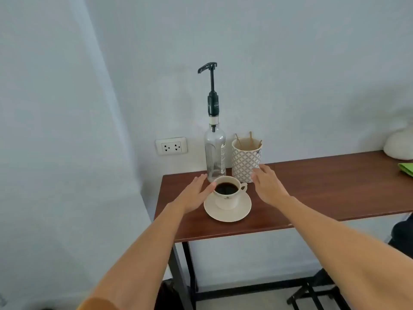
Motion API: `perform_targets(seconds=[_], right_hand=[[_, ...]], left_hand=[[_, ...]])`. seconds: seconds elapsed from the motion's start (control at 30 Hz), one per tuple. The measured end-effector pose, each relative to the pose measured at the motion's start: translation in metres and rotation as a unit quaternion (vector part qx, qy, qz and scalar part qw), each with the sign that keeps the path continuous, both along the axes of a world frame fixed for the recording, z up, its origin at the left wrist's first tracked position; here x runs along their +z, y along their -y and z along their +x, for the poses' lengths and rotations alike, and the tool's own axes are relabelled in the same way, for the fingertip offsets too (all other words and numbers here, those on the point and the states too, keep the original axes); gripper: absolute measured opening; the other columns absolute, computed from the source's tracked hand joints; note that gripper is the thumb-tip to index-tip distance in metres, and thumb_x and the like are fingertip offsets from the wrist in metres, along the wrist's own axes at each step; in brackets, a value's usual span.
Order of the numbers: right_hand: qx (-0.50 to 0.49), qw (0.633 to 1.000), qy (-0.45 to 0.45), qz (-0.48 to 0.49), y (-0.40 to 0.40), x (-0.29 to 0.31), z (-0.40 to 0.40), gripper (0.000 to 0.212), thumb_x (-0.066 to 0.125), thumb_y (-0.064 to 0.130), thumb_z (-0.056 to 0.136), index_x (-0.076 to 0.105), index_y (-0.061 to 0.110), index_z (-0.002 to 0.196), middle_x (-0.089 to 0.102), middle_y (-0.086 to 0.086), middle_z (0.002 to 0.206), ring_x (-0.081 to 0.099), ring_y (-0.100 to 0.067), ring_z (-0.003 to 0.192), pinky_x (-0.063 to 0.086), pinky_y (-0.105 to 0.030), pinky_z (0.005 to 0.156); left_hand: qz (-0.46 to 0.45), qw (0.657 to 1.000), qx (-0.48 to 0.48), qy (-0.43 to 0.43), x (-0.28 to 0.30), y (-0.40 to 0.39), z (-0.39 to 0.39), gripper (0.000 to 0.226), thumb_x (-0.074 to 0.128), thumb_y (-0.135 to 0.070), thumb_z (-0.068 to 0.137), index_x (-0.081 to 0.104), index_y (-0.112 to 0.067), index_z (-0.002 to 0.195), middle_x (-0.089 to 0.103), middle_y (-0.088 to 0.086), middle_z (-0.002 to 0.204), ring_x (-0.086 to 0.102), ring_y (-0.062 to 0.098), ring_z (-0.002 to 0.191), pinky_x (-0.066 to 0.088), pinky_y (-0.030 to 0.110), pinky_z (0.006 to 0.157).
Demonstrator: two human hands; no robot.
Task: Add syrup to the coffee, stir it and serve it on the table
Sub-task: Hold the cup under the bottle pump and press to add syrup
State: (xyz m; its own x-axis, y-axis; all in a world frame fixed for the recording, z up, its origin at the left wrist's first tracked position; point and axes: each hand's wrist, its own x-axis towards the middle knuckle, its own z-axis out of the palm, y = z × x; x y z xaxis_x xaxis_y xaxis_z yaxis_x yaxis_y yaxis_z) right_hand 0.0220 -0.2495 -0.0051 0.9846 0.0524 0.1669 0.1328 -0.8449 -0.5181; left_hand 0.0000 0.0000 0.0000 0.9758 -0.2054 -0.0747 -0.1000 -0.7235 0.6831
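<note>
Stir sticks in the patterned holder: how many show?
4, all standing in the patterned holder: stir sticks at its left rim, two near the middle, one at the right rim. More may sit hidden inside.

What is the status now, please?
Both hands open: left hand beside cup, right hand near stick holder. Coffee on saucer, unstirred. Syrup bottle behind cup, untouched. Nothing blocking.

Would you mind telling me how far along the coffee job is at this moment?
Barely started. Done: black coffee sits in the cup on its saucer, beside the pump bottle on the table. In hand: nothing yet; the left hand and right hand reach in open on either side of the cup. Left: pump syrup, stir with a stick from the holder, serve.
</note>
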Motion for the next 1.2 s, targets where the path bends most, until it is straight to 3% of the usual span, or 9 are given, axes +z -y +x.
perform_targets(seconds=[0.13,0.3,0.37,0.47,0.57,0.8,1.03,1.13,1.2], right_hand=[[0.022,0.998,-0.021,0.049,-0.013,-0.012,-0.008,0.035,0.033,0.022,0.105,0.061,0.005,0.115,0.065,-0.018,0.117,0.055,-0.037,0.112,0.041,-0.042,0.093],[0.041,0.979,-0.06,0.192,-0.024,-0.021,-0.011,0.036,0.033,0.029,0.105,0.06,0.026,0.129,0.065,0.0,0.121,0.054,-0.015,0.113,0.039,-0.028,0.095],[0.042,0.968,-0.063,0.239,-0.025,-0.025,-0.009,0.035,0.035,0.031,0.105,0.06,0.033,0.129,0.065,0.004,0.125,0.054,-0.012,0.115,0.041,-0.03,0.1],[0.059,0.959,-0.074,0.268,-0.022,-0.029,-0.004,0.034,0.038,0.028,0.105,0.062,0.036,0.127,0.065,0.01,0.127,0.055,-0.008,0.116,0.04,-0.03,0.103],[0.092,0.951,-0.085,0.283,-0.015,-0.038,0.005,0.032,0.043,0.032,0.102,0.062,0.047,0.123,0.066,0.016,0.126,0.057,-0.009,0.122,0.046,-0.043,0.106],[0.157,0.926,-0.118,0.323,-0.001,-0.035,0.019,0.034,0.048,0.025,0.102,0.065,0.047,0.121,0.067,0.013,0.125,0.06,-0.014,0.12,0.056,-0.043,0.095],[0.224,0.903,-0.108,0.349,-0.001,0.011,0.028,0.034,0.046,0.016,0.103,0.065,0.032,0.126,0.073,0.003,0.112,0.07,-0.015,0.102,0.061,-0.033,0.083],[0.247,0.899,-0.114,0.342,-0.006,0.036,0.037,0.032,0.045,0.02,0.103,0.065,0.03,0.126,0.074,0.002,0.111,0.071,-0.015,0.102,0.06,-0.037,0.085],[0.257,0.902,-0.099,0.332,-0.01,0.058,0.045,0.03,0.045,0.025,0.103,0.065,0.029,0.125,0.075,0.002,0.108,0.071,-0.015,0.102,0.06,-0.037,0.086]], left_hand=[[-0.084,0.996,-0.026,0.0,-0.017,0.012,-0.011,0.079,0.066,-0.057,0.091,0.028,-0.036,0.156,0.042,-0.006,0.16,0.036,0.02,0.149,0.032,0.032,0.114],[-0.179,0.983,0.011,0.035,-0.039,0.024,-0.009,0.082,0.088,-0.045,0.075,0.042,-0.042,0.143,0.056,-0.016,0.141,0.052,0.007,0.131,0.041,0.017,0.095],[-0.194,0.979,0.023,0.058,-0.045,0.031,-0.006,0.084,0.092,-0.041,0.071,0.043,-0.043,0.14,0.058,-0.017,0.139,0.055,0.002,0.126,0.044,0.023,0.1],[-0.178,0.976,0.061,0.108,-0.051,0.043,-0.001,0.09,0.092,-0.051,0.06,0.043,-0.047,0.136,0.058,-0.021,0.137,0.053,0.0,0.13,0.033,0.053,0.119],[-0.175,0.971,0.086,0.137,-0.056,0.053,0.003,0.091,0.092,-0.057,0.053,0.041,-0.058,0.128,0.058,-0.025,0.134,0.053,0.002,0.131,0.027,0.064,0.118],[-0.194,0.954,0.127,0.187,-0.057,0.061,0.004,0.089,0.099,-0.038,0.057,0.053,-0.034,0.134,0.065,-0.019,0.13,0.061,0.002,0.124,0.052,0.039,0.105],[-0.215,0.938,0.158,0.221,-0.019,0.06,0.007,0.086,0.1,-0.02,0.056,0.055,-0.036,0.127,0.069,-0.023,0.116,0.065,0.0,0.114,0.051,0.012,0.093],[-0.213,0.932,0.163,0.242,0.005,0.053,0.008,0.085,0.101,-0.018,0.054,0.055,-0.042,0.122,0.071,-0.019,0.112,0.066,-0.001,0.11,0.05,0.01,0.088],[-0.215,0.929,0.165,0.253,0.025,0.047,0.011,0.084,0.101,-0.025,0.052,0.055,-0.045,0.12,0.072,-0.018,0.111,0.068,0.002,0.108,0.054,0.017,0.09]])
